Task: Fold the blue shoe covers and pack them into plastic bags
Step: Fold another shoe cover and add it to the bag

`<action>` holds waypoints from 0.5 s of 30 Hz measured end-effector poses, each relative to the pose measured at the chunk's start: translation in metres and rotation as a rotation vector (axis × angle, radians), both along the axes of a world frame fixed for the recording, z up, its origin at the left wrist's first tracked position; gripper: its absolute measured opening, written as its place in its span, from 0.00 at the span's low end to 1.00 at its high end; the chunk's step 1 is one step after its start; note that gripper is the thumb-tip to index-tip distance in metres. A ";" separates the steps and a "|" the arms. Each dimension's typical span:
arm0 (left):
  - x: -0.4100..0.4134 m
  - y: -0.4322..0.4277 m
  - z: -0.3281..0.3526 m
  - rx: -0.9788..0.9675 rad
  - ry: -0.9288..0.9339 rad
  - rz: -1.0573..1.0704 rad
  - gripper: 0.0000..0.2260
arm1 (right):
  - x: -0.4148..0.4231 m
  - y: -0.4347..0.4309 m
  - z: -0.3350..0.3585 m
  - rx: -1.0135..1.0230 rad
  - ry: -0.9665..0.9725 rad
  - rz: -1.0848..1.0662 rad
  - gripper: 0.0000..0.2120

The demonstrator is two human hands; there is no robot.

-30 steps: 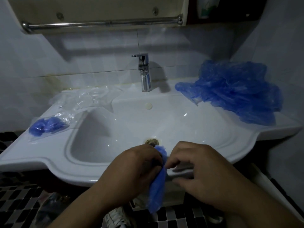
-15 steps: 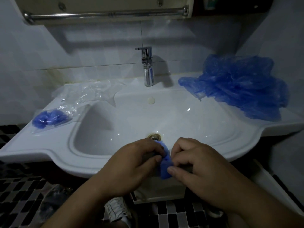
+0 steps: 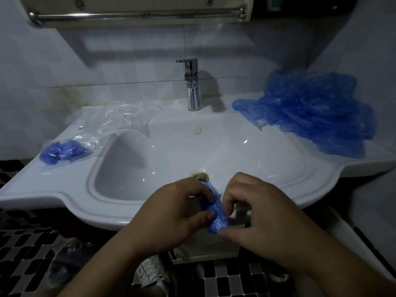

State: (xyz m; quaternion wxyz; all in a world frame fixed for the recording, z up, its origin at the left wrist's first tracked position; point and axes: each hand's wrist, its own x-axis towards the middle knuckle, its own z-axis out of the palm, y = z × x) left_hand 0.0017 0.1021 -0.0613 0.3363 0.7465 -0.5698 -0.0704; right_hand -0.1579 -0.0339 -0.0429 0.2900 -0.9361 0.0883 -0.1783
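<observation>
At 6 o'clock, over the washbasin rim (image 3: 107, 215), the left hand (image 3: 177, 211) and right hand (image 3: 257, 213) both pinch 1 blue shoe cover (image 3: 215, 213), compressing it small, probably to fit the clear plastic bags (image 3: 115, 118) at 10 o'clock. Unfolded covers (image 3: 310, 112) lie heaped at 2 o'clock.

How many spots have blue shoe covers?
3: pile on sink's right ledge, packed bag on its left, one cover between left hand and right hand. Pile hides more.

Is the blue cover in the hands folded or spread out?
Folded up: the left hand and right hand pinch the cover as a small compact wad.
</observation>
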 end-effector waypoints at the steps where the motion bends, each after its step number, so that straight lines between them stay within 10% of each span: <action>1: 0.000 0.000 0.000 -0.002 0.003 -0.002 0.11 | -0.001 0.000 0.001 -0.011 0.029 0.036 0.15; 15: 0.006 0.008 0.011 0.034 0.225 -0.165 0.13 | 0.005 -0.002 -0.004 0.091 0.030 0.017 0.09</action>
